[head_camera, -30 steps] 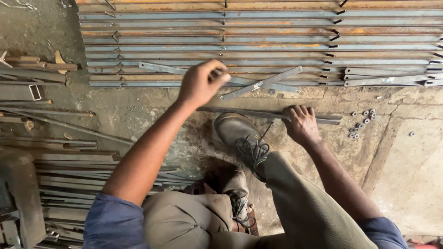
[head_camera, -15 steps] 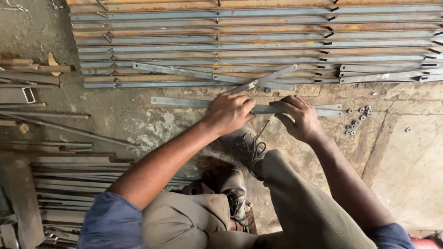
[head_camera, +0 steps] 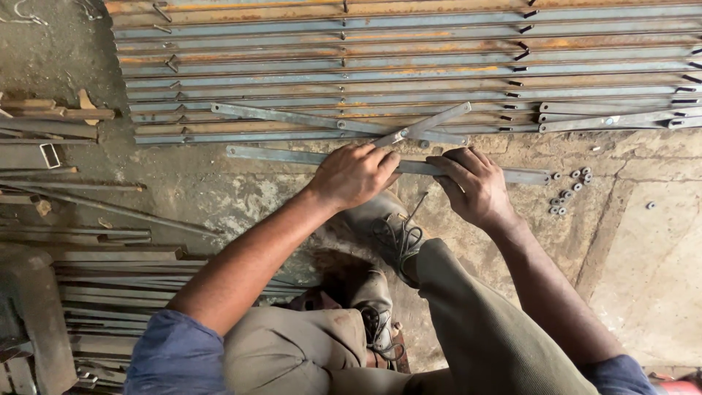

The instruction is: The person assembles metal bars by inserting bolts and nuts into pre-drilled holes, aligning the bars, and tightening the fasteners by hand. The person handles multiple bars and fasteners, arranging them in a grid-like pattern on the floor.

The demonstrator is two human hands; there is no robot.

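From the head camera: both hands have come down onto the flat steel bar (head_camera: 292, 155) lying on the floor beside the stacked strips (head_camera: 439, 66). Left hand (head_camera: 355, 174) fingers curl over it; right hand (head_camera: 474, 186) seemingly presses it, fingers half-open. Loose nuts (head_camera: 570, 190) crowd its right end; bare floor lies beyond.

Flat steel bar on the floor

A long, grey, flat metal bar (head_camera: 292, 156) is laid level across the concrete, just below the rows of strips, and is gripped near its middle.
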